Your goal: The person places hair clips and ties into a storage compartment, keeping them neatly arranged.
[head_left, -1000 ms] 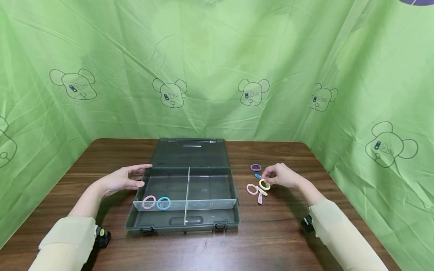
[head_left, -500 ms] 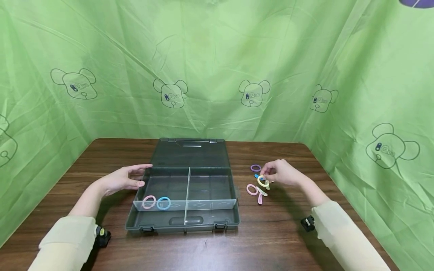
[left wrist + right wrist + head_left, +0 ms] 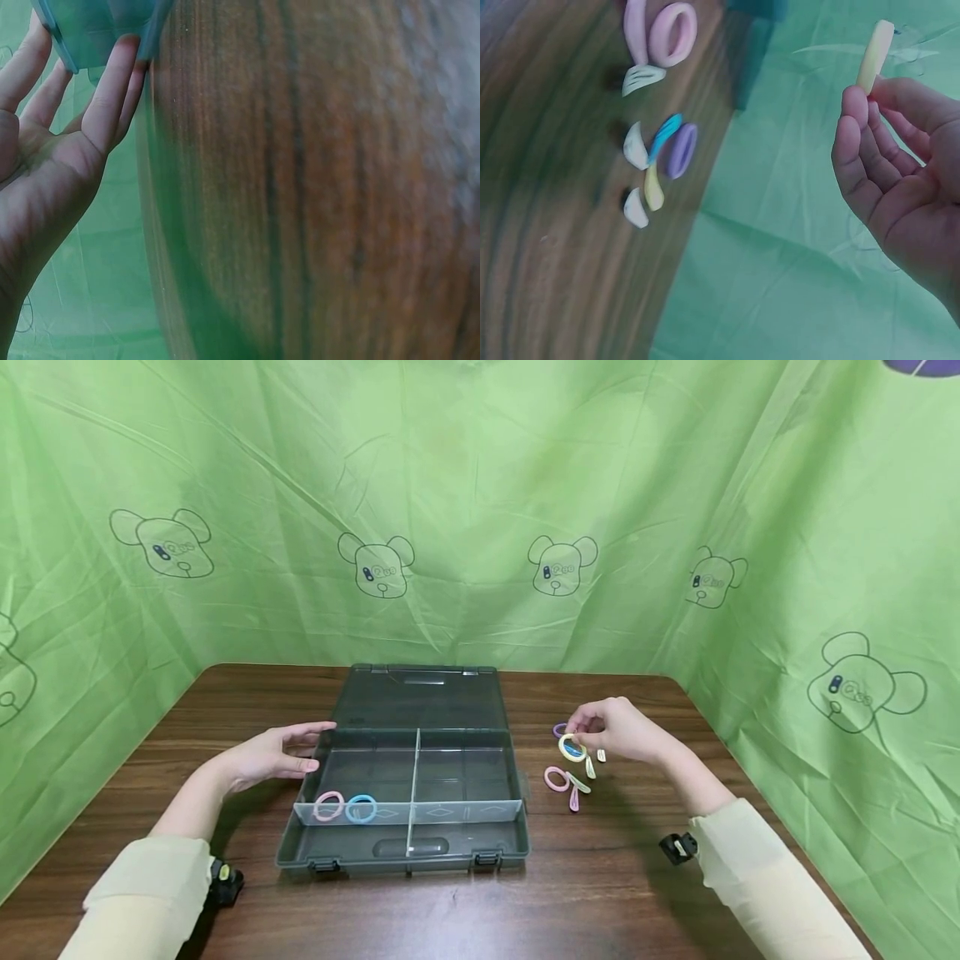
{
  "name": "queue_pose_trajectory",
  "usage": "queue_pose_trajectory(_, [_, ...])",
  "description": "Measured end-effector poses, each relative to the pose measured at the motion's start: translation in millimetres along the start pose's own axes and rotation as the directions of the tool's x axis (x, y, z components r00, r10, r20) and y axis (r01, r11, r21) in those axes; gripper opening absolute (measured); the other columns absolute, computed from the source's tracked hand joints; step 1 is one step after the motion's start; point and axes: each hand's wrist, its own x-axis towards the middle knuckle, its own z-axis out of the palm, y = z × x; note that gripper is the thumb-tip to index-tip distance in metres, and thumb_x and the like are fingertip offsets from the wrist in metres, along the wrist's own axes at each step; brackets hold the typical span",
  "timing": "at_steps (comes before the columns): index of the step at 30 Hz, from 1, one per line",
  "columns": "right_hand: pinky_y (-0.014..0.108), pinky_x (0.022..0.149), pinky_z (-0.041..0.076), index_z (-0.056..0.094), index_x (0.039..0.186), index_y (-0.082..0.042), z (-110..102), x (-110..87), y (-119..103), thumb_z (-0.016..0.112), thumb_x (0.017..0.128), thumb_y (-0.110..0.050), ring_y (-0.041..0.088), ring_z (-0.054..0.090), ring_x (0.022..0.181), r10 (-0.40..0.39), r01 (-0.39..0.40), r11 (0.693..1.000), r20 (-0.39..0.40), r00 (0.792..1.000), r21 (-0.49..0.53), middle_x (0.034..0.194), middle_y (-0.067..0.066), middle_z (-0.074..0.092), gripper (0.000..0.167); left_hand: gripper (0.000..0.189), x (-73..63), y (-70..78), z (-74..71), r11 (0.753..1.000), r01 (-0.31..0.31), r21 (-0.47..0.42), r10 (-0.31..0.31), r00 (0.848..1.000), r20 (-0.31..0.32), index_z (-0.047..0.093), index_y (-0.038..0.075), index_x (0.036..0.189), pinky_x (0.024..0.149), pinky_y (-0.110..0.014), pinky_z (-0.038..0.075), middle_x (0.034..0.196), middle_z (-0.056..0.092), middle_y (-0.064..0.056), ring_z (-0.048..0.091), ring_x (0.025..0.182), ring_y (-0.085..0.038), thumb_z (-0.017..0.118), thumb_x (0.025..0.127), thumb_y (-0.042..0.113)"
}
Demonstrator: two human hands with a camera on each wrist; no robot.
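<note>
We hold a yellow hair ring (image 3: 572, 747) pinched between the thumb and fingertips of our right hand (image 3: 618, 732), lifted clear of the desk (image 3: 600, 877). Below and just beside this hand lies the loose pile: a pink hair ring (image 3: 557, 778), a purple hair ring (image 3: 559, 729), a blue clip (image 3: 665, 135) and several pale clips (image 3: 636, 146). Our left hand (image 3: 273, 757) rests with straight, relaxed fingers against the left wall of the open grey organizer box (image 3: 411, 852), holding nothing. Inside the box, in the compartment nearest that hand, a pink ring (image 3: 328, 806) and a blue ring (image 3: 362, 809) lie touching each other.

We judge the step in hand to be the carry, with the pick-up done and the ring not yet placed. The next move calls for travel leftward across the box rim to the compartment of rings, then a release low enough that the ring does not roll.
</note>
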Motion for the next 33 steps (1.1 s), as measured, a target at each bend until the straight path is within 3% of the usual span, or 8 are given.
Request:
queue_pose_trajectory(6, [0.022, 0.059, 0.046, 0.070, 0.089, -0.012, -7.2, 5.4, -18.7, 0.071, 0.083, -0.010, 0.006, 0.059, 0.063, -0.021, 0.021, 1.000, -0.002, 1.000, 0.009, 0.074, -0.008, 0.067, 0.006, 0.072, -1.2, -0.4, 1.6, 1.000, -0.003, 0.001, 0.003, 1.000, -0.002, 0.026, 0.013, 0.149, 0.091, -0.031, 0.048, 0.147, 0.017, -0.033, 0.033, 0.130, -0.044, 0.065, 0.089, 0.011])
queue_pose_trajectory(11, [0.025, 0.056, 0.051, 0.070, 0.089, -0.011, -13.4, 12.7, -35.8, 0.069, 0.084, -0.009, 0.009, 0.063, 0.061, -0.023, 0.023, 0.998, -0.002, 1.000, 0.055, 0.072, -0.004, 0.068, 0.006, 0.072, -2.4, -0.8, 3.0, 1.000, -0.008, -0.004, 0.008, 1.000, -0.008, 0.026, 0.012, 0.149, 0.091, -0.030, 0.048, 0.146, 0.018, -0.033, 0.032, 0.129, -0.044, 0.064, 0.089, 0.010])
queue_pose_trajectory(17, [0.027, 0.053, 0.051, 0.069, 0.087, -0.017, -15.7, 23.4, -51.1, 0.067, 0.085, -0.011, 0.010, 0.062, 0.057, -0.011, 0.011, 0.996, 0.003, 1.000, 0.089, 0.071, -0.001, 0.069, 0.006, 0.072, -3.1, -1.5, 4.1, 1.000, -0.007, -0.018, 0.007, 1.000, -0.009, 0.026, 0.011, 0.149, 0.091, -0.030, 0.048, 0.147, 0.017, -0.033, 0.026, 0.132, -0.044, 0.064, 0.089, 0.009])
queue_pose_trajectory(28, [0.026, 0.061, 0.047, 0.070, 0.085, -0.022, -11.0, 46.5, -81.1, 0.069, 0.083, -0.013, 0.008, 0.057, 0.061, -0.131, 0.131, 0.991, -0.048, 0.990, 0.006, 0.071, -0.010, 0.064, 0.009, 0.072, -4.7, 0.4, 5.7, 1.000, -0.007, -0.014, 0.007, 1.000, -0.016, 0.026, 0.012, 0.149, 0.091, -0.030, 0.047, 0.147, 0.018, -0.033, 0.030, 0.131, -0.044, 0.065, 0.089, 0.010])
queue_pose_trajectory(33, [0.024, 0.063, 0.047, 0.070, 0.083, -0.020, -8.3, 59.4, -97.5, 0.068, 0.081, -0.010, 0.007, 0.056, 0.063, -0.207, 0.206, 0.978, -0.058, 0.977, -0.023, 0.069, -0.010, 0.063, 0.011, 0.073, -5.5, 0.2, 7.1, 1.000, -0.005, -0.017, 0.005, 1.000, -0.017, 0.025, 0.012, 0.150, 0.092, -0.030, 0.047, 0.147, 0.018, -0.033, 0.032, 0.130, -0.043, 0.065, 0.089, 0.010])
